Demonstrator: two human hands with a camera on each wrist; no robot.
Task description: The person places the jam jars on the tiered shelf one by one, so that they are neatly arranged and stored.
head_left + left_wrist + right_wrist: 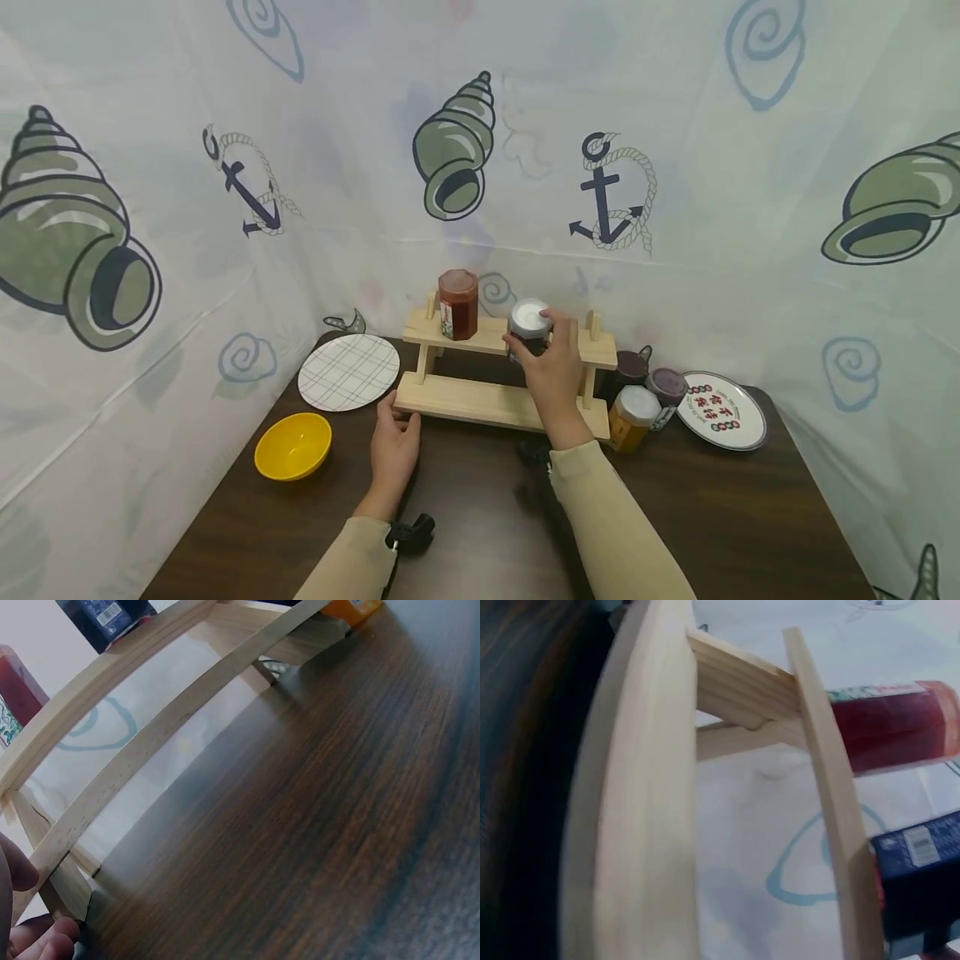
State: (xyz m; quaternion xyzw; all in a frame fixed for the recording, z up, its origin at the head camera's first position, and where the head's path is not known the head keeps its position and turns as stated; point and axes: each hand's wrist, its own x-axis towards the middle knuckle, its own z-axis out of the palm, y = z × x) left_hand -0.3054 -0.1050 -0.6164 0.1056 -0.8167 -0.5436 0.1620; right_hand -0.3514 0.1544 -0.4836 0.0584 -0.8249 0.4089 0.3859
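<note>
A two-tier wooden rack (480, 402) stands at the back of the table. My left hand (394, 448) grips the left end of its lower shelf; fingertips (56, 941) show at that end in the left wrist view. With thumb and fingers my right hand (557, 367) holds a dark jar with a white lid (529, 318) at the upper shelf, right of its middle. The jar's dark blue label (922, 851) with a barcode faces the right wrist camera. To its left, a red jar (458, 305) stands upright on the upper shelf.
Right of the rack are an orange jar with a white lid (634, 417), two dark jars with purplish lids (667, 388) and a plate with red characters (723, 410). At left lie a checked plate (348, 372) and a yellow bowl (292, 447). Patterned curtain (360, 167) surrounds the table.
</note>
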